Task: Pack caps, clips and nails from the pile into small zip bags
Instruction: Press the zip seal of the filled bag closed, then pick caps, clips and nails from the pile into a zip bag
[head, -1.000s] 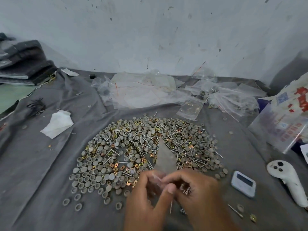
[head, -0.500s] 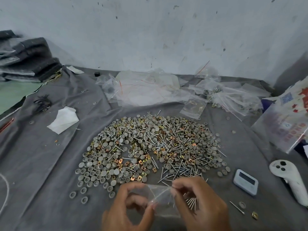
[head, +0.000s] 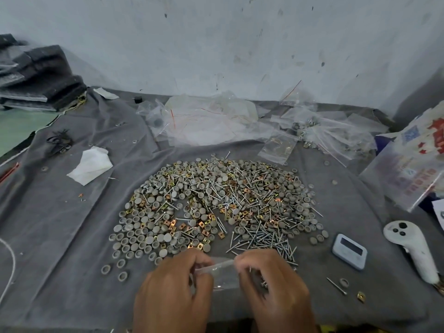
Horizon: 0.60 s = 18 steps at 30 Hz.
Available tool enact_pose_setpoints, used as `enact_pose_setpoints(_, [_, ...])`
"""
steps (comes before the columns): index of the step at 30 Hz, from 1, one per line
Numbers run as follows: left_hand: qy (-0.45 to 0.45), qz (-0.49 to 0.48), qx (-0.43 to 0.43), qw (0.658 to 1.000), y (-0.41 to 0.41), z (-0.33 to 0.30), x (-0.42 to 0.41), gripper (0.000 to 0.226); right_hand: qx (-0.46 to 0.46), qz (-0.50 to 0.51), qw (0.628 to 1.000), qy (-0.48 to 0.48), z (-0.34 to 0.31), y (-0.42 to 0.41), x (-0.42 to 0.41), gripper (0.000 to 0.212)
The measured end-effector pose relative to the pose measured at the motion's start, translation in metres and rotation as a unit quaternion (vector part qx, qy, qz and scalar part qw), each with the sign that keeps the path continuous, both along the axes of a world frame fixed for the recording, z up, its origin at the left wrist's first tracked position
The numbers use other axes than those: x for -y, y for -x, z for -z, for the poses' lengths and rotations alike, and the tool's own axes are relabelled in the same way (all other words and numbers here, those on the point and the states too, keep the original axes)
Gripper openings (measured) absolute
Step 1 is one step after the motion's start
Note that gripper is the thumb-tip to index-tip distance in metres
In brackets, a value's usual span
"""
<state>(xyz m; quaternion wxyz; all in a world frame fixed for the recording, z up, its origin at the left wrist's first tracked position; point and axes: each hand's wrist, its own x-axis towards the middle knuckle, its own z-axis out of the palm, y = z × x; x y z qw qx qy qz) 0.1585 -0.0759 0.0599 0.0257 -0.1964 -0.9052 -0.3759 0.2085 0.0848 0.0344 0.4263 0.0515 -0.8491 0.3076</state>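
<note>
A wide pile [head: 216, 203] of grey round caps, brass square clips and steel nails lies on the grey cloth in the middle of the table. Just in front of it my left hand [head: 175, 292] and my right hand [head: 271, 284] both pinch a small clear zip bag [head: 222, 272] at its top edge, one hand on each side. Some nails show under my right hand's fingers, by the bag. Whether the bag holds anything I cannot tell.
Empty clear zip bags [head: 211, 121] and filled ones [head: 336, 133] lie at the back. A white timer [head: 349, 251] and a white controller [head: 410, 251] lie right. A folded white tissue [head: 91, 164] lies left. A loose nail, cap and clip [head: 346, 287] lie at front right.
The bag stood upright in front of the pile a second ago; both hands have brought it down and flat, and now pinch its top edge from each side.
</note>
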Motion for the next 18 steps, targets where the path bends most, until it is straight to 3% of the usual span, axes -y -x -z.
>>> enact_pose_setpoints(3, [0.024, -0.001, 0.011, 1.000, -0.002, -0.001, -0.002, 0.018, 0.018, -0.045, 0.998, 0.045, 0.003, -0.003, -0.007, 0.009])
enact_pose_setpoints(5, [0.013, -0.021, 0.015, 1.000, -0.003, -0.001, 0.001, 0.018, 0.118, -0.008, 0.990, 0.080, 0.005, -0.004, -0.030, 0.005])
enact_pose_setpoints(7, [0.007, -0.030, 0.012, 0.999, -0.002, 0.000, 0.004, 0.021, 0.272, 0.052, 0.960, 0.031, 0.012, -0.003, -0.063, 0.008])
enact_pose_setpoints(10, [0.012, -0.032, -0.020, 0.999, 0.001, -0.001, 0.005, 0.024, 0.412, 0.027, 0.905, -0.099, 0.025, 0.006, -0.096, 0.020])
enact_pose_setpoints(13, [0.045, -0.056, -0.067, 0.995, 0.002, -0.006, -0.003, 0.023, 0.449, -0.009, 0.870, -0.202, 0.031, 0.018, -0.104, 0.028])
enact_pose_setpoints(18, [0.052, -0.066, -0.080, 0.993, 0.006, -0.015, -0.012, 0.014, 0.413, -0.045, 0.868, -0.273, 0.038, 0.028, -0.111, 0.023])
